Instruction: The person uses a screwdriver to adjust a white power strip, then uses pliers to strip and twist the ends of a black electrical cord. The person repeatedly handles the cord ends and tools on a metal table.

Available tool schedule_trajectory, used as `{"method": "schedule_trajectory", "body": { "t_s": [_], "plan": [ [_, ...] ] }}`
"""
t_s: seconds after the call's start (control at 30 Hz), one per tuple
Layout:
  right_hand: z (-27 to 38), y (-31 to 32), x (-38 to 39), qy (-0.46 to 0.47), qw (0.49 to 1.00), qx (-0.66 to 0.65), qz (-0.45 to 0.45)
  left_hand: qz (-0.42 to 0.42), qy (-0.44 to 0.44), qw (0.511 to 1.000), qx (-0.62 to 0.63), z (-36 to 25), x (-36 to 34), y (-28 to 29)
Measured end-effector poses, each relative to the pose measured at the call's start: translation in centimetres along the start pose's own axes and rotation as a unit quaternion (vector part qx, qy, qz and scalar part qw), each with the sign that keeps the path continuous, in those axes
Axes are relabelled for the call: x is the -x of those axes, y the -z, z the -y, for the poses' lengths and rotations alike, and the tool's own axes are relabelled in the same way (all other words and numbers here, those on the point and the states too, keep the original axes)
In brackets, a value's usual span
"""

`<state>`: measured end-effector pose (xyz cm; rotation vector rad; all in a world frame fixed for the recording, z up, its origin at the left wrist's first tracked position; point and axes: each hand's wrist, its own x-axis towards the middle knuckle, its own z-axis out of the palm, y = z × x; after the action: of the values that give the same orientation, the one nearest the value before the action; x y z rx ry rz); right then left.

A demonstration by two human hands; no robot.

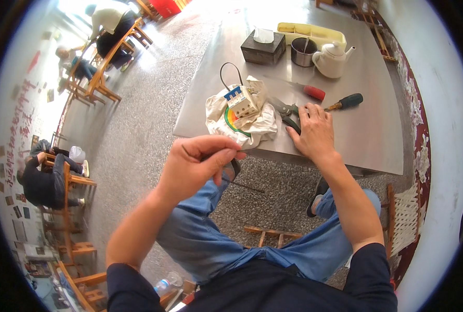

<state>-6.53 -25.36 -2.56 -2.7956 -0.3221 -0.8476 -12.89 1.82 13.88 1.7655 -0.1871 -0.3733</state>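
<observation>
My left hand (203, 158) is raised in front of the table's near edge, its fingertips pinching a thin dark wire (246, 186) whose end hangs down to the right. On the tabletop my right hand (314, 129) lies with fingers stretched out, touching the handles of dark-green-handled pliers (290, 121). A white circuit breaker (243, 105) with blue switches sits on a crumpled white cloth (265, 126) with a coloured print. From the breaker a black wire (221, 74) loops upward. Beyond my right hand lie a red-handled screwdriver (313, 92) and a dark-handled screwdriver (351, 101).
Farther back on the metal table (210, 67) stand a tissue box (262, 50), a metal cup (302, 54), a cream teapot (331, 61) and a yellow divided tray (320, 33). A woven chair (404, 221) is at the right. Other people sit on wooden chairs to the left.
</observation>
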Motion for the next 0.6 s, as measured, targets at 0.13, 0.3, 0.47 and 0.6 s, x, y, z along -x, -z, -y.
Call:
{"method": "schedule_trajectory", "body": {
  "t_s": [0.13,0.3,0.47,0.6],
  "plan": [
    [3.3,4.0,0.8,-0.085,0.845,-0.509,0.139,-0.07,-0.097,0.987,-0.103,1.5,2.7,-2.5],
    [6.7,7.2,2.7,-0.224,0.484,-0.772,0.346,-0.126,-0.194,0.943,-0.238,4.6,3.9,-5.0],
    [6.2,7.6,2.6,-0.279,0.388,-0.804,0.353,-0.145,-0.267,0.888,-0.345,5.6,3.8,-5.8],
    [6.6,7.3,2.8,-0.331,0.39,-0.796,0.324,-0.155,-0.297,0.866,-0.372,5.9,3.6,-5.9]
  ]
}}
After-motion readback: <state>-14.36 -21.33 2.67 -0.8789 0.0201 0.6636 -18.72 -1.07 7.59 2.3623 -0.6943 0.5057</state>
